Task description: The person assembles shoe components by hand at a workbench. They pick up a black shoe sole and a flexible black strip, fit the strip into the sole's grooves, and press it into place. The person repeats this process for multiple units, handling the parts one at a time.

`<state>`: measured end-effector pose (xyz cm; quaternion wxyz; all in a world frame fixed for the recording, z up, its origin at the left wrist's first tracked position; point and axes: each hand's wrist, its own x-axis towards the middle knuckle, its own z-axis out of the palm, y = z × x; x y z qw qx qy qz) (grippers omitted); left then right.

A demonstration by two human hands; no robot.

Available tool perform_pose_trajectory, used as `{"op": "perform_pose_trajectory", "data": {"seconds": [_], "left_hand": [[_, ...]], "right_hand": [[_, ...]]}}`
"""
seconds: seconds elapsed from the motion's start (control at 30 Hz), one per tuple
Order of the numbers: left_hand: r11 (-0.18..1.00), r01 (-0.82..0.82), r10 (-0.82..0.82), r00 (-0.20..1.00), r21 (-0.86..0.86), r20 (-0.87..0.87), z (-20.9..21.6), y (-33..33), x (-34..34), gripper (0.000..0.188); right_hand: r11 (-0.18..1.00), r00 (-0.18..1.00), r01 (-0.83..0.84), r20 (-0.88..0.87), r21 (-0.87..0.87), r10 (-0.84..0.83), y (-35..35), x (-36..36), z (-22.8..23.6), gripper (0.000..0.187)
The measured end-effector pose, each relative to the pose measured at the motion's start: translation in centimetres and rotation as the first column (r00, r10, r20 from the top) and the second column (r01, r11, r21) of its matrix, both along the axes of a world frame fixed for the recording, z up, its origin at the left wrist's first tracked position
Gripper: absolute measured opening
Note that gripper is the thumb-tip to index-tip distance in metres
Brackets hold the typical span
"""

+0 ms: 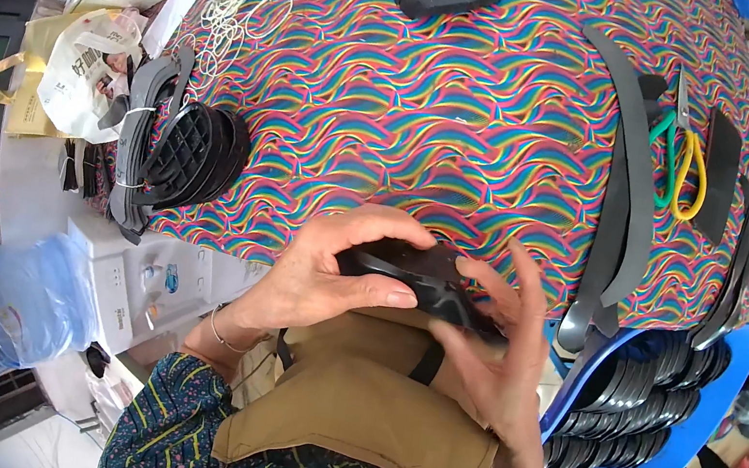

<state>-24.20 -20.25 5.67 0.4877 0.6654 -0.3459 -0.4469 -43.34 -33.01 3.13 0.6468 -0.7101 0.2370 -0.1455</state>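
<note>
Close in front of me, above the near edge of the cloth-covered table, is a glossy black curved piece (418, 266); its exact kind does not show. My left hand (331, 261) is closed on its left end, thumb on the near side and index finger along the far side. Around the right end curl the thumb and a finger of my right hand (507, 324), with another finger raised away from it. This hand is slightly blurred. A brown apron (370, 385) covers my lap just below the piece.
A patterned cloth (429, 135) covers the table. Tied black lattice-backed pieces (196, 157) stand at left, near a white bag (91, 76). Black strips (633, 177) and scissors (690, 171) lie at right. A blue bin (688, 450) holds rows of black parts.
</note>
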Motion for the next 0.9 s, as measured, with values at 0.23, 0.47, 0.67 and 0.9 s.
{"op": "perform_pose_trajectory", "data": {"seconds": [0.23, 0.47, 0.67, 0.9], "left_hand": [[0.998, 0.001, -0.001, 1.000, 0.057, -0.011, 0.0, -0.3, -0.2, 0.056], [0.998, 0.034, -0.035, 0.999, 0.057, 0.019, -0.4, 0.0, 0.0, 0.059], [1.000, 0.024, -0.024, 1.000, 0.017, -0.008, -1.1, 0.3, 0.4, 0.061], [0.997, -0.072, 0.069, 0.993, -0.026, -0.095, -1.4, 0.3, 0.0, 0.069]], "right_hand": [[0.990, 0.989, 0.110, -0.111, 0.087, -0.100, -0.3, -2.0, 0.8, 0.056], [0.576, 0.954, -0.037, -0.143, 0.817, 0.265, -2.5, -0.1, -1.6, 0.013], [0.980, 0.982, -0.188, -0.030, -0.071, 0.186, -3.2, -0.2, 1.3, 0.018], [0.905, 0.985, -0.129, 0.054, -0.405, 0.164, -4.0, 0.4, 1.6, 0.027]]}}
